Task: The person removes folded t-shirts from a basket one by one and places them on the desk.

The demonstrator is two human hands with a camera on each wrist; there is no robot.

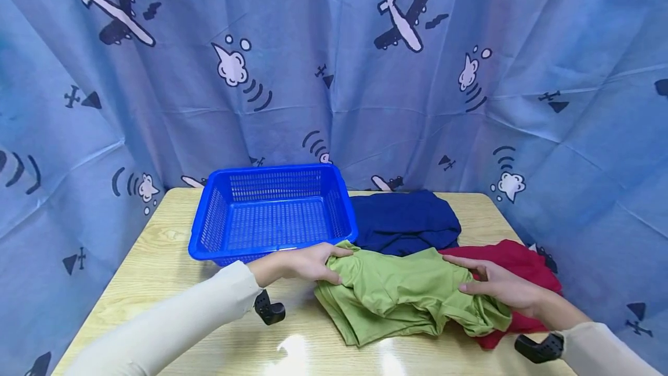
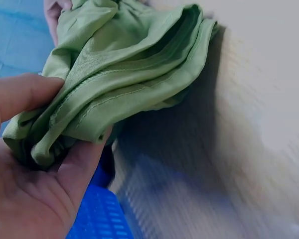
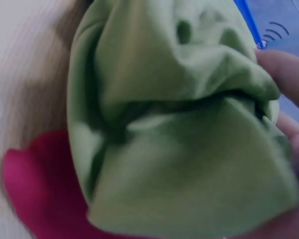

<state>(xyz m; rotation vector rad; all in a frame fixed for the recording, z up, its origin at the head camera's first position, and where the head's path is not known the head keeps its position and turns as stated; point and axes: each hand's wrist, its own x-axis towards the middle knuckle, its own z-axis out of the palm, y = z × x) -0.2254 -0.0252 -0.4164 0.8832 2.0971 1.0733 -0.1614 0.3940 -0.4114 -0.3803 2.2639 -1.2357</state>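
A bunched green garment (image 1: pixel 402 286), several layers thick with stitched hems, hangs between both hands over the table's front part. My left hand (image 1: pixel 312 261) grips its left end, thumb on one side and fingers on the other; the left wrist view shows the stitched layers (image 2: pixel 124 94) pinched in that hand (image 2: pixel 35 164). At the right end, my right hand (image 1: pixel 503 286) holds the cloth between thumb and fingers. In the right wrist view the garment (image 3: pixel 189 164) fills the middle, with the fingers (image 3: pixel 286 74) at its edge.
A blue plastic basket (image 1: pixel 197 231) stands at the back left of the wooden table (image 1: pixel 141 283), nothing inside it. Dark blue cloth (image 1: pixel 402 219) lies folded right of the basket. Red cloth (image 1: pixel 522 263) lies at the right, partly under the green one. A patterned curtain (image 1: pixel 292 74) surrounds the table.
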